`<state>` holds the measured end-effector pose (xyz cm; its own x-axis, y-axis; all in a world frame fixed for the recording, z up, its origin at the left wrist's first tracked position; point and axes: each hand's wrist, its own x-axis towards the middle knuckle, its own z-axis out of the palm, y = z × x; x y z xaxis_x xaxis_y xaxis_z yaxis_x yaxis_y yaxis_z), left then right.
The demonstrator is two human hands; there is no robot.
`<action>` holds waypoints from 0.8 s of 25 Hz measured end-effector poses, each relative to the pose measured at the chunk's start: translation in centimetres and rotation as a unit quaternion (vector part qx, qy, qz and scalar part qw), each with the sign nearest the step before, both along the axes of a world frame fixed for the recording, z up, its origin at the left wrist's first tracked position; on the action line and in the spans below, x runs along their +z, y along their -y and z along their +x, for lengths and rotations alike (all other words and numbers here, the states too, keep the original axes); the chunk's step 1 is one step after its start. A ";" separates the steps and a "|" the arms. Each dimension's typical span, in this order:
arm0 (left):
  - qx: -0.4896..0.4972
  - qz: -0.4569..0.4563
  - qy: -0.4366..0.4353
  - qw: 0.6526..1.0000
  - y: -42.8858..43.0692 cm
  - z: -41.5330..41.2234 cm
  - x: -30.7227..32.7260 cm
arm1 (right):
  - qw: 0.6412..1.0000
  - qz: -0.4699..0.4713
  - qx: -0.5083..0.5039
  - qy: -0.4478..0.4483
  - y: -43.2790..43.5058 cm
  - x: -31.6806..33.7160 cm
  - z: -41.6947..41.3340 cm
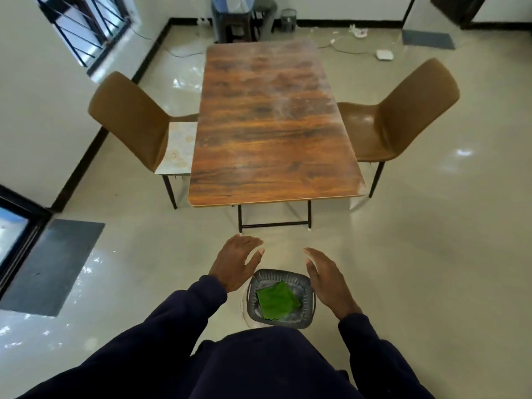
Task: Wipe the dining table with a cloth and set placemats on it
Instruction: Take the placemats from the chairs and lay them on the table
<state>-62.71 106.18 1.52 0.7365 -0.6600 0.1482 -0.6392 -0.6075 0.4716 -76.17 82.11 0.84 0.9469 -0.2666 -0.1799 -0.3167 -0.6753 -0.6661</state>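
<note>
Left hand (236, 262) and right hand (328, 280) spread wide, empty, flanking grey bin (280, 273) at 6 o'clock, green cloth (277, 302) inside, table (273, 125) at 12 o'clock

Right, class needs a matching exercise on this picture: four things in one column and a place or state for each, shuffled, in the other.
1 green cloth
2 placemats
3 dining table
4 left hand and right hand

A on the seat of the brown chair
B open, holding nothing
C streaked with pale smears
D in the grey basket

Pairs: 1-D, 2-A, 3-C, 4-B
</note>
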 end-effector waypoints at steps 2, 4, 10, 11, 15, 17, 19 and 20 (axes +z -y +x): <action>0.001 -0.010 0.007 1.000 0.5 -0.4 -0.5 | 1.000 -0.013 0.015 -0.001 0.1 0.4 0.3; 0.003 -0.018 0.011 1.000 1.3 -0.9 -0.9 | 0.999 -0.020 0.028 -0.005 0.6 0.8 0.4; 0.038 -0.038 0.046 0.997 5.4 -1.5 -1.8 | 0.997 -0.030 0.064 -0.014 5.3 1.1 1.4; 0.051 -0.039 0.046 0.997 6.6 -1.4 -2.1 | 0.996 -0.029 0.079 -0.011 6.9 0.9 1.8; 0.120 -0.015 0.023 0.992 12.4 -2.2 -2.4 | 0.991 -0.025 0.129 -0.009 14.0 0.0 4.1; 0.153 -0.020 0.022 0.988 15.9 -3.6 -1.9 | 0.990 -0.016 0.139 -0.015 18.1 0.7 4.4; 0.177 -0.021 0.041 0.983 19.2 -4.6 -1.5 | 0.986 -0.008 0.165 -0.017 21.6 1.2 4.5; 0.195 -0.013 0.027 0.980 20.8 -4.9 -1.3 | 0.985 -0.006 0.172 -0.019 23.3 1.0 4.7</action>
<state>-67.57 85.41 0.21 0.9226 -0.3253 0.2071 -0.3854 -0.7986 0.4622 -71.48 58.83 1.88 0.9743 0.0670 -0.2150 -0.0912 -0.7552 -0.6491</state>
